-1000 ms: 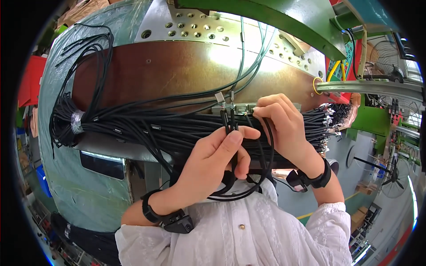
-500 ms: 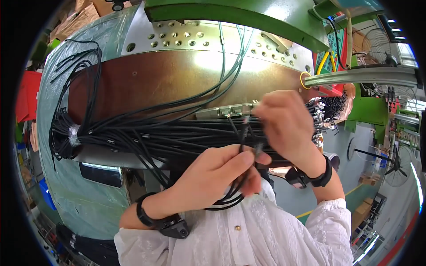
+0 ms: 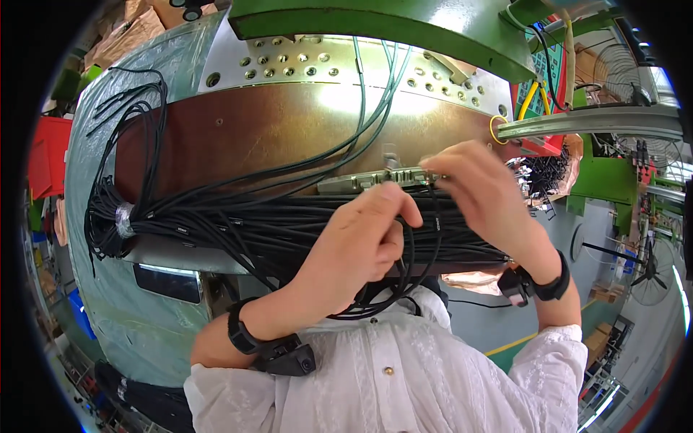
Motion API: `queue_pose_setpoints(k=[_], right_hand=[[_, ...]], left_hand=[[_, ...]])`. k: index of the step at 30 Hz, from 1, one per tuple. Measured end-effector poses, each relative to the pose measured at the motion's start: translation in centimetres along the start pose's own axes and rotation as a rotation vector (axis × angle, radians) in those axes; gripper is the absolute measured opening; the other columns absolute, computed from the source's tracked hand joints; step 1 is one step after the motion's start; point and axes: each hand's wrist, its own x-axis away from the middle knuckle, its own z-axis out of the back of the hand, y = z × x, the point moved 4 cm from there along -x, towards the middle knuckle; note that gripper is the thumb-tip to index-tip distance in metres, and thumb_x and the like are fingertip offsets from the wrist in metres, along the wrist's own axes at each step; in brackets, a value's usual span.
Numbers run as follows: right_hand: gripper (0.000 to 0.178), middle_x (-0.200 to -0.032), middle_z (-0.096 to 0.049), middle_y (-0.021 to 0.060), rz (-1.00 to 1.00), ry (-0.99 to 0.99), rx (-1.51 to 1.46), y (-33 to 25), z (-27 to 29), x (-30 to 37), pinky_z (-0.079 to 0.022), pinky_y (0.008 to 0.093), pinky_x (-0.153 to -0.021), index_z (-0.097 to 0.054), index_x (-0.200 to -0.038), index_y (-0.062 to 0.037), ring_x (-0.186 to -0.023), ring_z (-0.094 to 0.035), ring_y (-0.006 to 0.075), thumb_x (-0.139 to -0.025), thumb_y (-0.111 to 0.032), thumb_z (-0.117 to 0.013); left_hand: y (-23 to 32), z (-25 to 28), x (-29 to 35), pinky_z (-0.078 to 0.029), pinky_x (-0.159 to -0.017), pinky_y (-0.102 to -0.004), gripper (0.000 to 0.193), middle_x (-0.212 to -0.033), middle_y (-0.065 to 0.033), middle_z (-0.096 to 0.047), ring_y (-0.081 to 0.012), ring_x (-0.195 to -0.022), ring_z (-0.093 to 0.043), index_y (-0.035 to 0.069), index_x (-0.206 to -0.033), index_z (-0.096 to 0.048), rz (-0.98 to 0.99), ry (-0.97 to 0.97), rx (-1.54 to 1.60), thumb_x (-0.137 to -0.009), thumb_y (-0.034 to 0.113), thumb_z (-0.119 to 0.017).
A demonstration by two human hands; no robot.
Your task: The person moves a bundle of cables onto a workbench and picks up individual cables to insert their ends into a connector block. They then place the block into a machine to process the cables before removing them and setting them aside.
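My left hand (image 3: pixel 361 238) is closed in front of the cable bundle, pinching a black cable; a blurred silvery connector (image 3: pixel 390 160) stands up just beyond its thumb tip. My right hand (image 3: pixel 482 187) has its fingers pinched at the right part of a narrow metal fixture (image 3: pixel 336 186). From those fingertips a thin black cable (image 3: pixel 437 220) hangs down, its end mostly hidden by them. Below the left fingers, black cable loops (image 3: pixel 361 312) rest against my shirt. The thick bundle of black cables (image 3: pixel 289 224) lies sideways behind both hands.
A brown board (image 3: pixel 253 137) lies under the bundle, with a drilled metal plate (image 3: pixel 289 61) behind it. Overhead is a green machine beam (image 3: pixel 375 20). A phone (image 3: pixel 167 283) lies at left on the green sheeting (image 3: pixel 137 325). At right runs a metal rail (image 3: pixel 592 130).
Both hands have moved up toward the fixture. The right hand has come down to its right part, with a cable now hanging from it. The left hand's connector has risen above the fixture.
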Motion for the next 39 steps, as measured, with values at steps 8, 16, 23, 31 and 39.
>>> queue_pose_setpoints(k=[8, 16, 23, 31, 39], right_hand=[[0.019, -0.087, -0.060, 0.0136, 0.192, 0.018, 0.358, -1.4, 3.7, 1.2, -0.049, 0.0335, -0.065, -0.057, -0.084, -0.0007, -0.081, -0.059, 0.0248, -0.069, -0.003, -0.067], [0.016, -0.097, -0.063, 0.0141, -0.122, 0.249, -0.189, 2.8, -1.6, 3.2, -0.049, 0.0291, -0.073, -0.056, -0.084, 0.0012, -0.085, -0.061, 0.0233, -0.073, 0.001, -0.067], [0.016, -0.099, -0.064, 0.0133, -0.192, 0.167, -0.341, 3.6, -2.1, 2.8, -0.048, 0.0284, -0.076, -0.055, -0.083, 0.0017, -0.089, -0.060, 0.0202, -0.073, 0.003, -0.068], [0.015, -0.103, -0.063, 0.0126, -0.178, 0.120, -0.264, 3.1, -2.1, 1.9, -0.048, 0.0292, -0.079, -0.056, -0.083, 0.0018, -0.090, -0.060, 0.0206, -0.074, 0.003, -0.067], [0.019, -0.107, -0.061, 0.0100, -0.301, 0.135, -0.209, 10.2, 5.7, -6.8, -0.044, 0.0303, -0.086, -0.060, -0.097, -0.0008, -0.102, -0.056, 0.0190, -0.083, -0.012, -0.054]], left_hand=[[2.0, -2.7, 2.0, -0.034, -0.041, -0.0267, 0.029, -0.054, -0.0016, -0.041, -0.0142, -0.042, -0.036, 0.003, -0.086, -0.055, -0.420, 0.062, -1.357, -0.093, 0.027, -0.041], [1.8, -3.6, 0.8, -0.041, -0.065, -0.0317, 0.046, -0.086, -0.0075, -0.049, -0.0230, -0.072, -0.044, 0.006, -0.107, -0.060, -0.835, 0.049, -1.672, -0.089, 0.044, -0.045], [3.7, 0.0, 1.1, -0.038, -0.080, -0.0327, 0.046, -0.097, -0.0095, -0.050, -0.0237, -0.088, -0.045, 0.005, -0.115, -0.058, -0.688, -0.038, -1.467, -0.093, 0.040, -0.038], [13.7, 8.1, -9.6, -0.045, -0.077, -0.0282, 0.038, -0.102, -0.0125, -0.064, -0.0199, -0.086, -0.059, -0.003, -0.104, -0.058, -0.553, 0.346, -0.682, -0.093, 0.032, -0.047], [8.3, 1.8, -14.9, -0.037, -0.053, -0.0261, 0.030, -0.065, 0.0011, -0.043, -0.0092, -0.056, -0.040, -0.002, -0.101, -0.055, -0.094, -0.180, -0.001, -0.094, 0.027, -0.049]])
